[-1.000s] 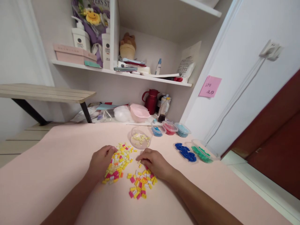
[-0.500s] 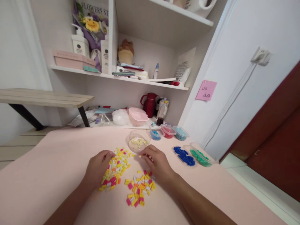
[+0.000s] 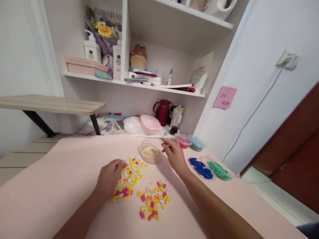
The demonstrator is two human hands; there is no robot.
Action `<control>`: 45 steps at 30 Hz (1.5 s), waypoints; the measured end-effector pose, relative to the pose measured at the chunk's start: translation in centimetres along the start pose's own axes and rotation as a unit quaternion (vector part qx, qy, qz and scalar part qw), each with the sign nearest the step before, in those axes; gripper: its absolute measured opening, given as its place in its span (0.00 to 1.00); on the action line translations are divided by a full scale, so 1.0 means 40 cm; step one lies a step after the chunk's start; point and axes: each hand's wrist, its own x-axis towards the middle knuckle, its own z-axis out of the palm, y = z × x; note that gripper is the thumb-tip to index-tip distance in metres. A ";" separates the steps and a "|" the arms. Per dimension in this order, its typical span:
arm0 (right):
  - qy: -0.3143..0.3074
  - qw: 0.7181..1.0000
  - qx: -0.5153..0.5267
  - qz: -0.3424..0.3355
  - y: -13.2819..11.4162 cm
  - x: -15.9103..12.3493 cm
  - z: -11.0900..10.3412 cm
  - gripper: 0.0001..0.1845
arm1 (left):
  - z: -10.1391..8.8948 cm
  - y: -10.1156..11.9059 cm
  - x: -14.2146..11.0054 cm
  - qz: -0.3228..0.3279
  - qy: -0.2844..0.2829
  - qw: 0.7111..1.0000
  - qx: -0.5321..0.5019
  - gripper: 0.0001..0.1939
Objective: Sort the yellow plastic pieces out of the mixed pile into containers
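Note:
A loose pile of small yellow, pink, white and orange toy bricks (image 3: 131, 177) lies on the pink tabletop. My left hand (image 3: 111, 176) rests along the pile's left edge, fingers curled; whatever they may hold is hidden. Beside the right rim of a round clear bowl (image 3: 142, 150) is my right hand (image 3: 174, 156), raised, its index finger and thumb apart with no brick visible between them. Pale yellow bricks (image 3: 152, 152) lie inside the bowl. Nearer to me, a second group of mixed bricks (image 3: 153, 200) is spread between my forearms.
Behind my right hand stand clear tubs of red bricks (image 3: 183, 141) and light blue bricks (image 3: 196, 143). Further right are dark blue bricks (image 3: 201, 168) and a tub of green bricks (image 3: 219, 171). A pink box (image 3: 151, 124) and red jug (image 3: 162, 113) stand at the back.
My right hand has moved from above the near brick group, away from me and right, to the bowl's rim. A pale brick at its fingertips no longer shows. My left hand stays by the pile.

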 end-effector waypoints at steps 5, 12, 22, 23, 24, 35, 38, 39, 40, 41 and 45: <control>-0.158 0.986 0.024 -0.046 -0.061 -0.126 0.032 0.13 | 0.003 0.001 -0.001 -0.001 0.000 1.000 -0.005 0.16; -0.271 0.953 -0.068 -0.115 -0.047 -0.171 0.082 0.23 | 0.004 0.001 -0.006 0.000 0.005 1.000 -0.023 0.15; -0.253 0.955 -0.116 -0.099 -0.047 -0.167 0.080 0.12 | 0.009 -0.011 0.000 0.002 0.005 1.000 -0.019 0.14; -0.250 0.957 -0.113 -0.091 -0.047 -0.166 0.080 0.12 | 0.008 -0.011 0.000 0.002 0.004 1.000 -0.018 0.14; -0.247 0.959 -0.110 -0.084 -0.047 -0.165 0.079 0.12 | 0.008 -0.011 -0.001 0.003 0.003 1.000 -0.018 0.14; -0.235 0.967 -0.062 -0.080 -0.035 -0.167 0.076 0.15 | 0.013 -0.014 -0.003 0.000 0.011 0.999 -0.039 0.15; -0.269 0.959 -0.030 -0.085 -0.032 -0.164 0.073 0.14 | 0.013 -0.010 -0.004 -0.009 0.010 0.999 -0.051 0.15; -0.276 0.957 -0.030 -0.087 -0.031 -0.164 0.073 0.13 | 0.013 -0.009 -0.005 -0.012 0.009 0.998 -0.053 0.15; -0.280 0.955 -0.034 -0.089 -0.030 -0.164 0.074 0.12 | 0.012 -0.007 -0.005 -0.014 0.009 0.998 -0.053 0.15; -0.281 0.955 -0.040 -0.091 -0.028 -0.164 0.076 0.12 | 0.012 -0.006 -0.005 -0.014 0.009 0.998 -0.052 0.14; -0.288 0.951 -0.049 -0.097 -0.027 -0.165 0.083 0.10 | 0.011 -0.003 -0.007 -0.011 0.008 0.999 -0.043 0.14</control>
